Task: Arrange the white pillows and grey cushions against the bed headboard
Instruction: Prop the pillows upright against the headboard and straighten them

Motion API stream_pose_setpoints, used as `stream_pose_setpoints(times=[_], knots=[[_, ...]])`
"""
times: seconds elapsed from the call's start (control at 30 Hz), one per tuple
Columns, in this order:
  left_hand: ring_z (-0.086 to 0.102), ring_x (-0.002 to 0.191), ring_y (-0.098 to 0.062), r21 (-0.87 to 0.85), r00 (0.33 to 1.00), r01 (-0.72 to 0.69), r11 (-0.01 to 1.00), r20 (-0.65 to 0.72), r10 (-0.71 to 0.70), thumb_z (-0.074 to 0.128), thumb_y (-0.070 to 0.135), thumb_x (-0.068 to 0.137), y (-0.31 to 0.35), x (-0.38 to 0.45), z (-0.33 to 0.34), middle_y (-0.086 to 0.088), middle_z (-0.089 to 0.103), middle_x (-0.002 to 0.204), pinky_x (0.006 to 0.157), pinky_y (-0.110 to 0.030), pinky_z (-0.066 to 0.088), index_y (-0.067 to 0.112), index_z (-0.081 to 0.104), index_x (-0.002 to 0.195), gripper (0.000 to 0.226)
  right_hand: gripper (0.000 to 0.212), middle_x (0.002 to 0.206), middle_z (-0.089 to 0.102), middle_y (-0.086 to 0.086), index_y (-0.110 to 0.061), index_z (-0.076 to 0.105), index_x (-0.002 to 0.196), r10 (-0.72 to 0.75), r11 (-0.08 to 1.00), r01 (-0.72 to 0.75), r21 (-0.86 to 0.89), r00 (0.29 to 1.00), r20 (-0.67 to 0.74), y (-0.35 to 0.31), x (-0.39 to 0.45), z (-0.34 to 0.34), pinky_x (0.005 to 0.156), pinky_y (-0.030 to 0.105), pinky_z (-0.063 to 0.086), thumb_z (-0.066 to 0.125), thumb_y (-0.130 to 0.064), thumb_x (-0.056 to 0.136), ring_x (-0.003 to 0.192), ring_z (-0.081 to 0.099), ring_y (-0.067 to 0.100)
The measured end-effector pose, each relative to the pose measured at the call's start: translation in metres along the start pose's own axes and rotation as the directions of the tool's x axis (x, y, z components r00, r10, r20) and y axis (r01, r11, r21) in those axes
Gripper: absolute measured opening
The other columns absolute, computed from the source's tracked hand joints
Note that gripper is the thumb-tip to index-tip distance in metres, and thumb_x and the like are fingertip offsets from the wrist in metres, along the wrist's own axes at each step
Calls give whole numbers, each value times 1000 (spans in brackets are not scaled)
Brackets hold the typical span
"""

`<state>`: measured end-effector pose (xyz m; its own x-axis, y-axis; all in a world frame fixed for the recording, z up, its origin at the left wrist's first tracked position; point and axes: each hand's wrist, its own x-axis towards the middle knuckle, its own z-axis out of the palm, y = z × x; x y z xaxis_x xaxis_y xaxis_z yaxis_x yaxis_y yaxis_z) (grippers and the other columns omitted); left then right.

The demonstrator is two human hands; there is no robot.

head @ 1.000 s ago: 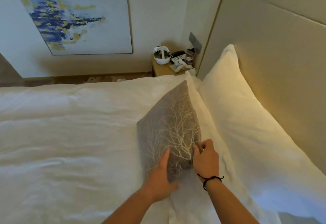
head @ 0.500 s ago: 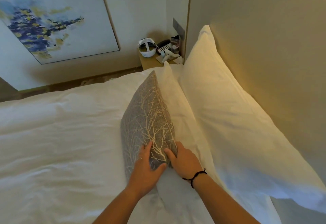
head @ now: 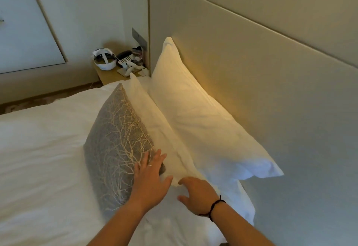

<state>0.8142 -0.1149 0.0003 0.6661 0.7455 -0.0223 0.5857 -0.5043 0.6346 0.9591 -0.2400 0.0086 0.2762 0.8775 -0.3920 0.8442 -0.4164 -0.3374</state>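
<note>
A grey cushion (head: 114,145) with a pale branch pattern stands on edge on the bed, leaning against a white pillow (head: 153,121). Behind that, a second white pillow (head: 201,121) leans on the beige headboard (head: 261,75). My left hand (head: 151,176) lies flat with fingers spread on the cushion's near right corner. My right hand (head: 195,193), with a black wrist band, hovers with loosely curled fingers over the near end of the front pillow and holds nothing.
White bedding (head: 42,158) covers the bed to the left. A wooden nightstand (head: 110,74) at the far end carries a white headset, a phone and small items. A framed picture (head: 25,32) hangs on the left wall.
Both hands have let go of the cushion's near corner; my left hand now rests flat on it and my right has moved right, off it. The view has shifted towards the headboard.
</note>
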Motion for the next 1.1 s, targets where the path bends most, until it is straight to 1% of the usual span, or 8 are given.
stream_pose_setpoints(times=[0.2,0.33,0.47,0.6,0.7,0.9,1.0,1.1], knots=[[3,151,-13,74,983,-141,987,131,131,45,55,94,38,17,21,15,18,162,115,-50,-20,43,29,147,57,46,141,50,-5,-33,45,136,208,977,-200,81,970,-123,52,-49,-30,102,35,42,51,-50,95,123,51,18],[7,151,-12,58,961,-169,984,234,151,43,54,96,54,18,30,16,24,159,116,-52,-17,45,33,143,48,41,141,50,-4,-31,44,137,312,944,-276,182,925,-216,84,-70,-47,99,32,44,50,-43,98,122,53,17],[15,148,-9,52,939,-197,979,296,173,43,53,97,60,34,33,17,28,157,120,-50,-7,47,37,139,43,34,130,61,-4,-25,55,130,389,916,-284,285,801,-455,117,-69,-80,95,30,45,54,-34,98,115,58,16],[29,142,-6,39,950,-197,980,255,181,45,50,98,74,63,37,19,38,151,121,-44,5,46,45,135,37,23,114,68,-3,-22,63,116,467,874,-288,392,721,-512,158,-46,-119,84,33,49,51,-30,98,103,62,21],[47,129,-5,1,967,-215,977,142,213,49,50,97,94,87,43,19,57,135,119,-39,18,40,62,121,29,17,97,65,-1,-18,62,105,522,805,-272,527,745,-414,188,-14,-136,74,32,44,48,-24,98,98,62,25],[60,105,-11,51,978,-207,977,35,205,57,38,96,141,157,55,13,72,111,105,-40,40,28,74,106,21,38,115,57,-3,-23,51,125,515,672,-304,675,847,-132,223,51,-142,73,30,44,53,-46,94,99,58,18],[61,108,-13,108,980,-194,975,58,189,55,38,98,159,195,61,9,71,115,105,-41,42,26,72,113,26,38,115,55,-8,-24,55,122,484,678,-242,694,858,-174,224,58,-146,71,24,42,61,-46,91,97,55,11],[59,113,-12,161,976,-216,963,58,209,51,43,98,172,225,69,11,68,123,107,-36,41,30,67,121,31,25,104,64,-9,-30,54,121,357,829,-109,549,859,-368,219,52,-155,69,23,44,55,-34,97,88,57,10]])
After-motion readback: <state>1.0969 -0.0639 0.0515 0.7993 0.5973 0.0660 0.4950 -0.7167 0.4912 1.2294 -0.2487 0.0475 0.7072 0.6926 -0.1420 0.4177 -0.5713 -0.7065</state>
